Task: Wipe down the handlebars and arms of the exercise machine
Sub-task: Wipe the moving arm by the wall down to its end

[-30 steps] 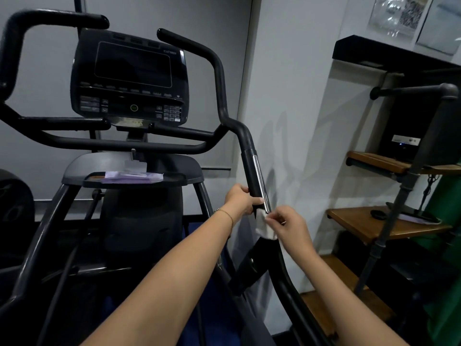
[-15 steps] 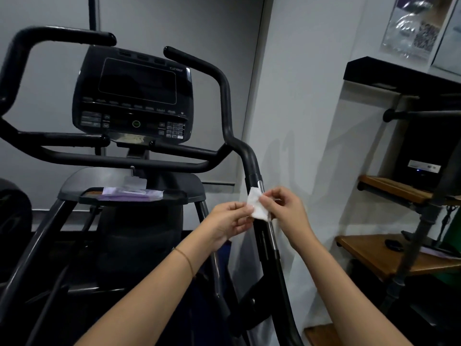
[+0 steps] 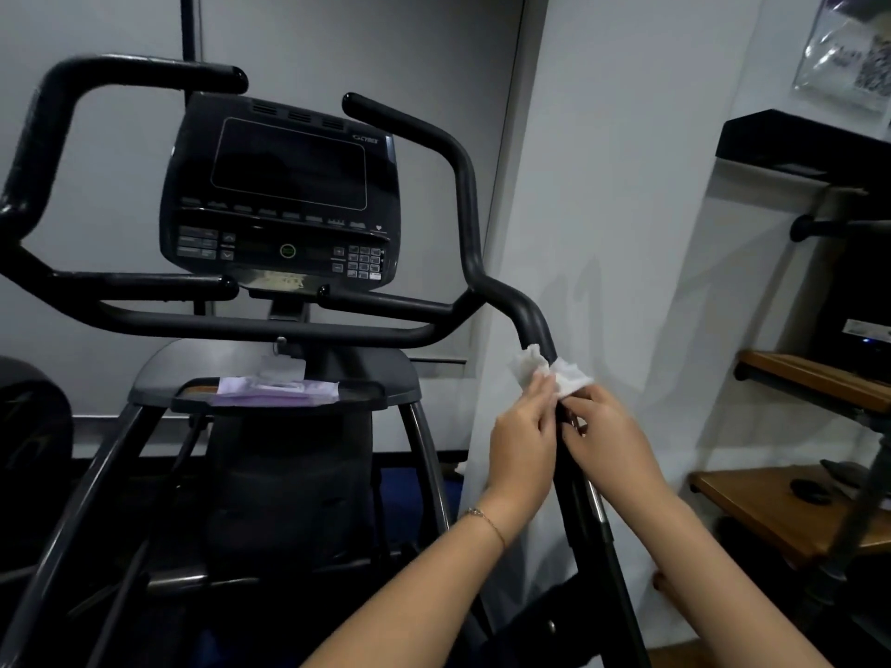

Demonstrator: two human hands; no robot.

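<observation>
While the tray [image 3: 381, 393] at nine o'clock holds a purple packet [image 3: 277, 390], the left hand [image 3: 523, 441] and right hand [image 3: 610, 436] pinch a white wipe [image 3: 571, 376] round the machine's arm [image 3: 533, 325], the wall [image 3: 627, 233] close at three o'clock.

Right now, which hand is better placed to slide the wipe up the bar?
Probably the left hand: it sits higher on the wipe, right beside the bar; the right hand only pinches a lower corner.

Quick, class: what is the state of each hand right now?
Left hand: pinching the crumpled white wipe on the black tubular machine arm.
Right hand: pinching the same wipe.
</observation>
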